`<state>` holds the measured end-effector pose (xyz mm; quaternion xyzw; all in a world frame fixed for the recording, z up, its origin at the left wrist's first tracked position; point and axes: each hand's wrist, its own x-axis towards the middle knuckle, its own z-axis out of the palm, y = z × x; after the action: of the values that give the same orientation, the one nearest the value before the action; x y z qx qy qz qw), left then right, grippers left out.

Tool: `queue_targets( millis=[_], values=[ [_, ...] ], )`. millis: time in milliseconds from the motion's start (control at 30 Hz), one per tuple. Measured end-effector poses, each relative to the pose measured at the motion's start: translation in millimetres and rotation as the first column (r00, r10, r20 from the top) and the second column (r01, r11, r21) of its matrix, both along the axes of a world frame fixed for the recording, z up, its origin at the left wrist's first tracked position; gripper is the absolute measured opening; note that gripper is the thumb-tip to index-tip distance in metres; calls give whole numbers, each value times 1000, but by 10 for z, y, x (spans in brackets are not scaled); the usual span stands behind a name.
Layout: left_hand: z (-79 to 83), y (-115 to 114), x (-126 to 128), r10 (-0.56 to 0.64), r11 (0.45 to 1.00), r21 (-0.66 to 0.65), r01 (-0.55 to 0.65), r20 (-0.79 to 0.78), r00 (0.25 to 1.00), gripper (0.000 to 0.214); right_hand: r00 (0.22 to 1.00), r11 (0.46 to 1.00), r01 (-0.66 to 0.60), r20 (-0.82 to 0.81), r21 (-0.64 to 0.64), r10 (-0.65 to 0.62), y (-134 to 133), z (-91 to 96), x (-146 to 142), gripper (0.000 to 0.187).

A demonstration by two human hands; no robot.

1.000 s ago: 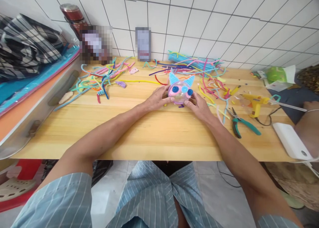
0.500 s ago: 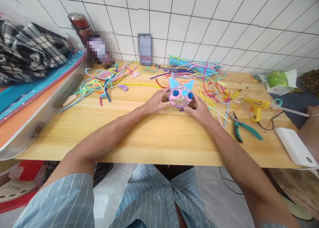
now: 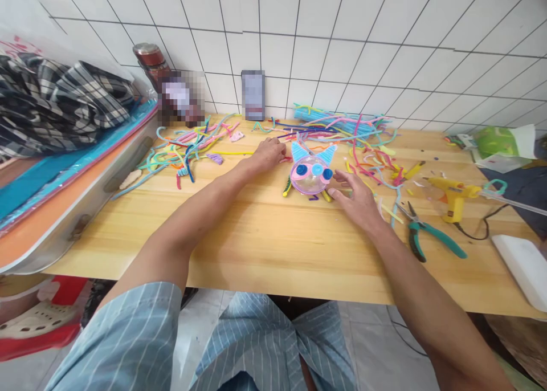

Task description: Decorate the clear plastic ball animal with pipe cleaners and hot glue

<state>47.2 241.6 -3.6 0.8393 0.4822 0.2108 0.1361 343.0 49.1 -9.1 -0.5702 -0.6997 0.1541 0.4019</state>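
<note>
A clear round cat-like figure (image 3: 311, 177) with a pink rim, light-blue pipe-cleaner ears and dark-blue pompom-like eyes rests on the wooden table. Just left of it, my left hand (image 3: 271, 153) is closed, fingers curled down over a red pipe cleaner (image 3: 286, 159); only its end shows. My right hand (image 3: 355, 197) is open at the figure's right side, with fingers apart and fingertips close to it; whether they touch is unclear. Yellow-and-dark pieces (image 3: 287, 187) lie at the figure's lower edge.
Loose pipe cleaners (image 3: 183, 151) lie at the left; a blue bundle (image 3: 325, 119) is at the back. Pliers (image 3: 433, 237), a yellow glue gun (image 3: 455, 197) and a white power bank (image 3: 521, 268) are right. A phone (image 3: 253, 96) leans on the wall; a plastic bin (image 3: 109, 200) stands left.
My left hand has let go of the figure and moved left and back to the red pipe cleaner. My right hand has loosened and drawn slightly away. The camera view has shifted a little.
</note>
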Motion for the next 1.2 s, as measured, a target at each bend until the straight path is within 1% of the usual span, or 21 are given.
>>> queue_targets(
  millis=[33,133,167,200,267,300,333,367,433,467,533,600,667,700,733,800,833,867,967,1067,1200],
  values=[
    [17,32,39,-3,1000,-8,3,-11,1000,2,1000,1000,7,2,14,-7,-5,0,9,58],
    [141,169,-25,65,998,-6,-65,113,991,18,999,996,40,6,77,-41,-1,-21,50,57],
    [208,221,-104,128,991,-10,-130,257,958,22,999,993,53,6,101,-53,8,-33,65,57],
    [287,268,-200,173,983,-2,-183,341,924,23,998,990,64,7,124,-65,18,-44,82,57],
    [465,314,-409,228,965,14,-261,437,870,20,997,984,78,13,162,-82,39,-51,115,55],
    [559,295,-500,257,955,-4,-296,504,824,21,996,981,81,21,178,-86,44,-39,130,53],
    [653,234,-570,292,949,-104,-299,654,698,25,995,977,81,33,196,-89,42,-13,142,50],
    [743,128,-614,300,952,-199,-233,762,574,26,994,972,81,48,220,-94,31,31,147,46],
    [902,-226,-611,279,958,-281,-53,879,387,23,991,952,90,65,294,-114,-33,172,118,39],
    [965,-462,-568,272,953,-300,37,905,326,20,990,937,97,61,336,-124,-88,265,76,35],
    [1043,-994,-421,282,908,-348,233,920,273,17,992,911,103,30,399,-126,-241,475,-74,31],
    [1051,-1506,-237,286,825,-375,424,922,259,25,997,921,66,13,385,-77,-425,677,-300,31],
    [1004,-1901,-65,273,730,-374,572,927,258,37,999,965,-32,8,260,31,-596,826,-550,36],
    [967,-2038,6,263,695,-366,619,931,255,43,995,980,-90,-16,177,94,-664,872,-660,38],
    [926,-2134,65,256,682,-352,641,936,241,46,989,987,-135,-52,90,140,-717,899,-751,37],
    [840,-2223,142,243,684,-342,645,940,241,49,977,981,-185,-116,-62,177,-783,903,-849,23],
    [798,-2229,160,241,698,-342,629,940,243,49,977,977,-182,-131,-111,167,-803,889,-856,23],
    [755,-2221,168,244,714,-348,608,937,250,50,980,976,-167,-134,-141,149,-819,870,-840,29],
    [626,-2188,147,278,742,-391,544,919,280,52,982,971,-151,-137,-183,127,-869,813,-728,45],
    [498,-2215,123,280,750,-422,509,900,334,50,969,954,-192,-201,-232,146,-928,771,-649,40],
    [376,-2290,140,232,780,-406,476,895,382,42,965,965,-154,-242,-213,101,-966,731,-629,37]
  ],
)
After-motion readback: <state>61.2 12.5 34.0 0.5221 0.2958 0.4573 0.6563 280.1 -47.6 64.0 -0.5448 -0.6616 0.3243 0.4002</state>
